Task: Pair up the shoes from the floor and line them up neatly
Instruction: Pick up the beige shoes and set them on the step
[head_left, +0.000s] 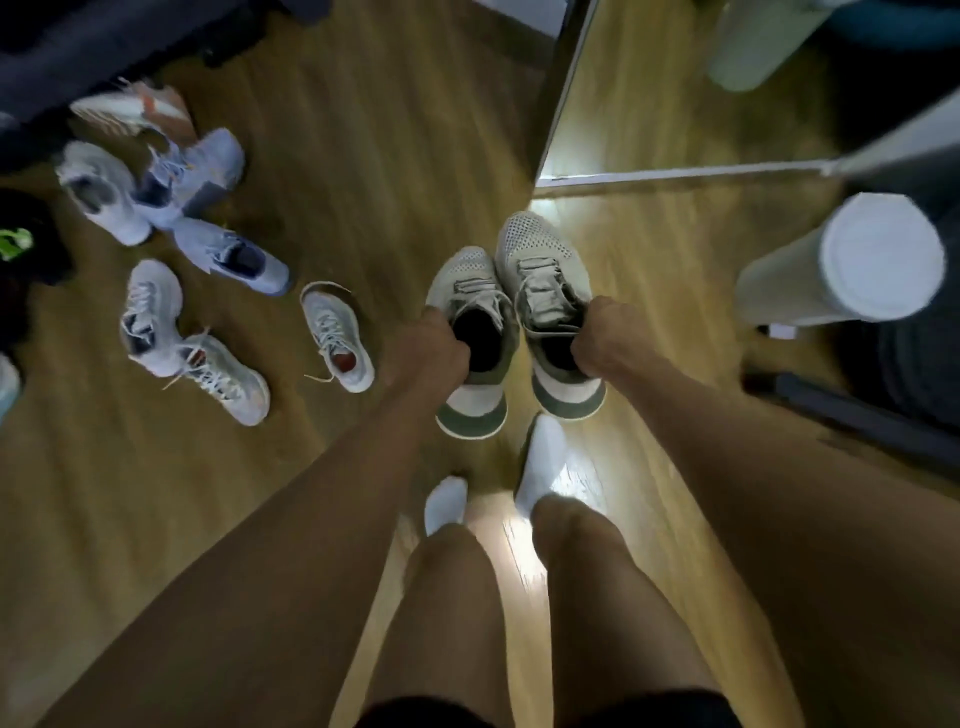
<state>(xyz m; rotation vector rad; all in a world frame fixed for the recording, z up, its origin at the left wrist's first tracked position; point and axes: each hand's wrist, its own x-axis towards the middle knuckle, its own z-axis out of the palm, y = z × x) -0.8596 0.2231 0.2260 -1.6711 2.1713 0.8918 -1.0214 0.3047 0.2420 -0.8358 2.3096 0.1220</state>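
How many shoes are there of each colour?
Grey-green sneakers, one in the left hand, one in the right hand: 2
Pale blue sneakers on the floor: 2
White or light grey sneakers on the floor: 5
Total: 9 shoes
Blurred dark heap at left: not counted.

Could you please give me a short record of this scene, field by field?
left hand: grips the collar of the left grey-green sneaker
right hand: grips the collar of the right grey-green sneaker
pair: side by side, toes toward the mirror
unsorted: pale sneakers scattered on the wooden floor, to the left
feet: in white socks
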